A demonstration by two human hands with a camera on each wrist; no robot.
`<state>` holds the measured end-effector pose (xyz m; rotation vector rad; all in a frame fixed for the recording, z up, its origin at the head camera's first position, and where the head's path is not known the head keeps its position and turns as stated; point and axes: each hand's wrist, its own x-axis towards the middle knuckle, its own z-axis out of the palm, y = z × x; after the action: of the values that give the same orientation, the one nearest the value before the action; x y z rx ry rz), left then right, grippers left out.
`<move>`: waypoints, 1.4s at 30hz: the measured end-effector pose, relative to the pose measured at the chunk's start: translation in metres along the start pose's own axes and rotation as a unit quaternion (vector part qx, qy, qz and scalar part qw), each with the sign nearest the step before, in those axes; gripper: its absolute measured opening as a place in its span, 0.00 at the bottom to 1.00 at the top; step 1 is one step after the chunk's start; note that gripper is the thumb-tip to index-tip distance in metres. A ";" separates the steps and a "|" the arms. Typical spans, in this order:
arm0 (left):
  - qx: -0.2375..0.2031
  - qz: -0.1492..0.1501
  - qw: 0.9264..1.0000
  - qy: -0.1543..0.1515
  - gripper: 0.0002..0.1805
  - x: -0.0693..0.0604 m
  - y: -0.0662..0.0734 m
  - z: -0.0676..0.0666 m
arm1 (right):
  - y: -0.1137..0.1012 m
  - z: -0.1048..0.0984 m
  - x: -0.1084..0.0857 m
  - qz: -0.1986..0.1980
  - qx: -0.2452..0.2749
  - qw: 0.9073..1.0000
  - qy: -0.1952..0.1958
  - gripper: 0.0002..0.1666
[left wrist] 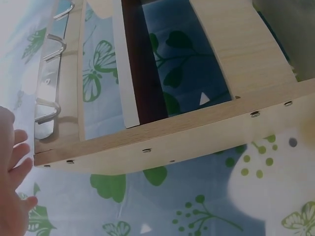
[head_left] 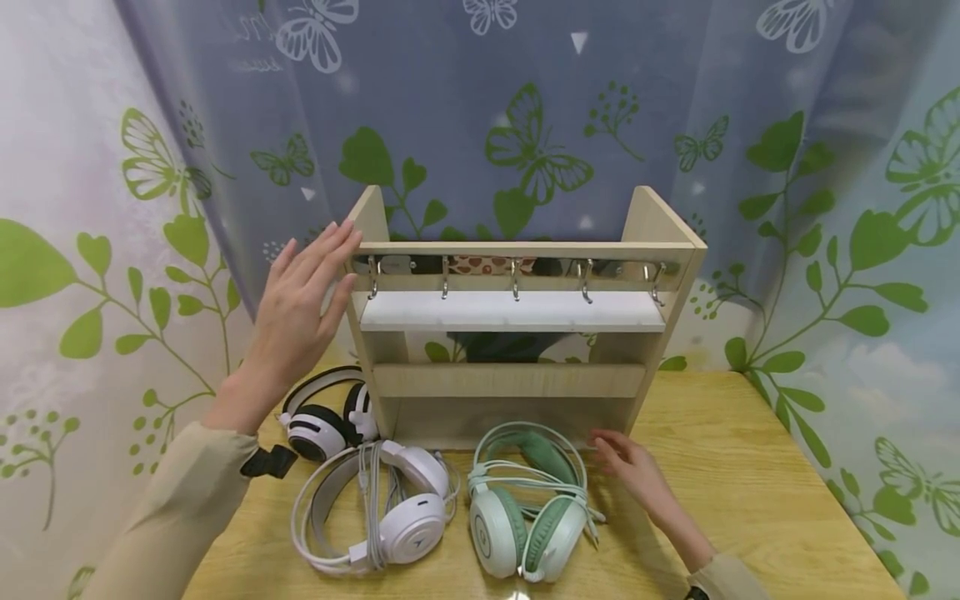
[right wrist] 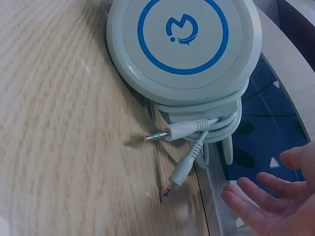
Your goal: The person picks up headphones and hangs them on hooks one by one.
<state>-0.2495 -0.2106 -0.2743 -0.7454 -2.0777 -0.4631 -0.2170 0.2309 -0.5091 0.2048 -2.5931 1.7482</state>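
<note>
A light wooden rack [head_left: 510, 381] with a row of metal hooks [head_left: 515, 279] stands upright on the table. My left hand [head_left: 303, 300], fingers straight, is at the rack's upper left corner; in the left wrist view the hand [left wrist: 14, 182] is beside the hooked end, and whether it touches cannot be told. By the rack's lower right foot is my right hand [head_left: 637, 477], its fingers loosely spread and holding nothing. Pale green headphones [head_left: 495, 533] lie just left of it. In the right wrist view, their cable plugs [right wrist: 183, 167] are near the right hand [right wrist: 275, 206].
White headphones [head_left: 412, 529] with a bundled cable lie in front of the rack at left. Black-and-white headphones [head_left: 317, 433] sit behind them, against the rack's left side. A patterned curtain [head_left: 465, 100] hangs behind the wooden table [head_left: 720, 450].
</note>
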 end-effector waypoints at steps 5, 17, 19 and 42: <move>0.021 0.006 0.999 -0.032 0.26 0.001 -0.001 0.001 | 0.003 0.004 0.003 0.002 0.003 1.000 -0.002 0.23; 0.043 0.018 0.999 -0.011 0.25 0.002 0.001 0.001 | 0.004 0.011 0.003 0.030 0.010 1.000 -0.001 0.23; 0.043 0.018 0.999 -0.008 0.24 0.002 0.001 0.001 | 0.003 0.011 0.003 0.029 0.011 1.000 -0.002 0.23; 0.032 0.004 0.999 0.013 0.22 0.002 0.002 0.006 | 0.010 0.020 0.005 0.091 0.027 0.995 -0.024 0.24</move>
<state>-0.2530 -0.2044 -0.2759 -0.7059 -2.0553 -0.3982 -0.2222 0.2157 -0.5259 0.0121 -2.6768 1.8947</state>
